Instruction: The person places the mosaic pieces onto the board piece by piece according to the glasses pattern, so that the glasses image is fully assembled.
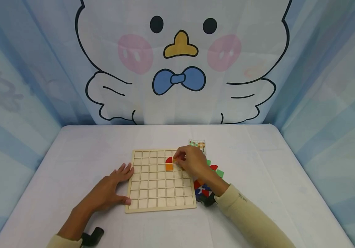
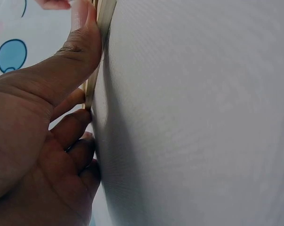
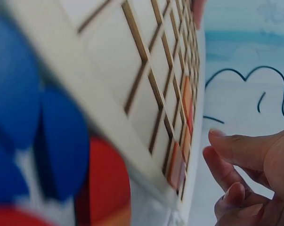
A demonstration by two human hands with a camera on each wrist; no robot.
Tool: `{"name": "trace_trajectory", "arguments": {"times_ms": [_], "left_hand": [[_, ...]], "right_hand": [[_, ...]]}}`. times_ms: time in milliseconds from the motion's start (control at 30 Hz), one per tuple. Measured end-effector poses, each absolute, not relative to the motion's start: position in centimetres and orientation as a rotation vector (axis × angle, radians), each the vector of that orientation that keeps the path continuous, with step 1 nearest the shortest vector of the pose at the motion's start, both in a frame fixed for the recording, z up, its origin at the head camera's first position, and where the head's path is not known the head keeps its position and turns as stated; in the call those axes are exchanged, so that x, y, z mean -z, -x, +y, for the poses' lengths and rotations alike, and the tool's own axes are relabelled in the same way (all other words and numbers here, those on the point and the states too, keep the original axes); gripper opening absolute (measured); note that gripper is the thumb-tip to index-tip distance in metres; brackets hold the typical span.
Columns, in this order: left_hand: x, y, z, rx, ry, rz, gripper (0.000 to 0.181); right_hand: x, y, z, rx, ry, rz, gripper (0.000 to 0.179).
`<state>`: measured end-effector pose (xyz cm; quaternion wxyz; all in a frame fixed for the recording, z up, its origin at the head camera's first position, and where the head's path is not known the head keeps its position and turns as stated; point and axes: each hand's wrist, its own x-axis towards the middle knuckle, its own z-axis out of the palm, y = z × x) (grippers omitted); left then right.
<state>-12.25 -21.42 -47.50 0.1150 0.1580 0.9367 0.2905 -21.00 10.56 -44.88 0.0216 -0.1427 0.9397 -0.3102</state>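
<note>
Spatially, the relation for you to note is directly beneath the grip: an orange tile (image 1: 174, 160) lies at the thumb and forefinger tips of your right hand (image 1: 192, 161), the nearer hand. That grip is narrow, nothing visible between its tips. The tile adjoins a red quarter-round (image 1: 169, 160) in the gridded board (image 1: 162, 209), near-square, with no marked long axis. Among its cells, one below the red piece holds an orange square (image 1: 169, 167); another, nearer the right rim, holds a further tile (image 3: 176, 165). Your left hand (image 1: 110, 187), thumb and fingers spread, touches the left rim. Loose pieces (image 1: 220, 173) lie on the worktop (image 1: 78, 155) beyond the right rim.
</note>
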Motion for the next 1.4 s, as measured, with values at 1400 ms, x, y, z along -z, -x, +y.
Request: {"name": "trace_trajectory", "arguments": {"times_ms": [1400], "left_hand": [[47.5, 12.2, -21.6, -0.877, -0.487, 2.748, 0.117]], "right_hand": [[44.1, 19.7, 21.7, 0.795, 0.152, 2.839, 0.009]]}}
